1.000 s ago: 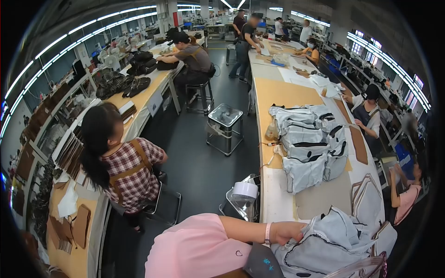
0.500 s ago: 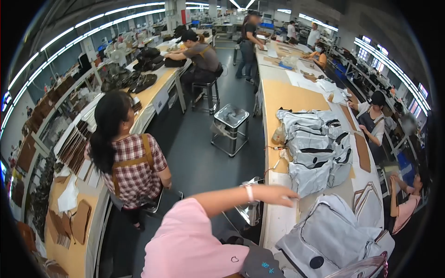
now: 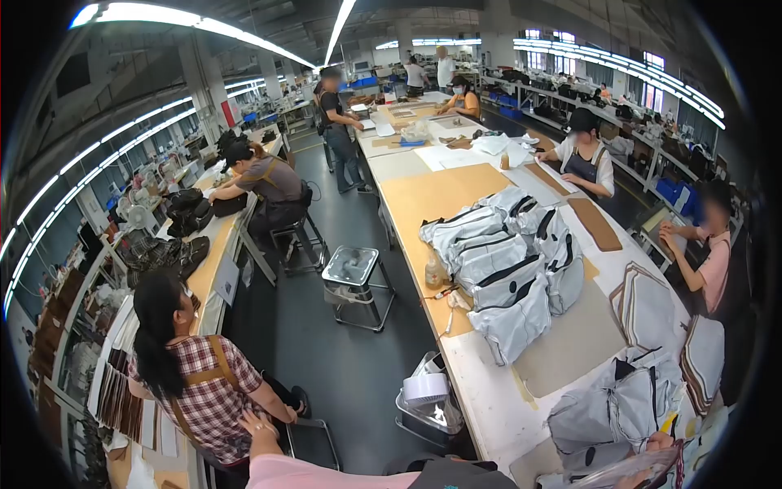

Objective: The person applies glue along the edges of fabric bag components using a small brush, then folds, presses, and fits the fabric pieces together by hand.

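Observation:
My left hand [image 3: 260,429] reaches out from my pink sleeve at the lower left, fingers extended. It overlaps the side of a person in a plaid shirt [image 3: 199,391]; whether it touches them I cannot tell. At the lower right, my right hand [image 3: 656,442] is partly visible beside a light grey bag [image 3: 599,411] on the table. A clear, dark-red-edged piece crosses in front of that hand, and something yellow [image 3: 669,423] shows next to it. What the right fingers hold, if anything, is hidden.
Several grey bags [image 3: 509,273] lie in rows on the long table [image 3: 440,183]. Grey panels [image 3: 643,306] are stacked on its right side, near a brown panel [image 3: 594,224]. A metal stool [image 3: 352,267] and a bin [image 3: 430,405] stand in the aisle. Co-workers sit and stand around.
My left arm has swung from over the table to the left, down toward the person in plaid. The view has shifted, and my right hand now shows beside the grey bag.

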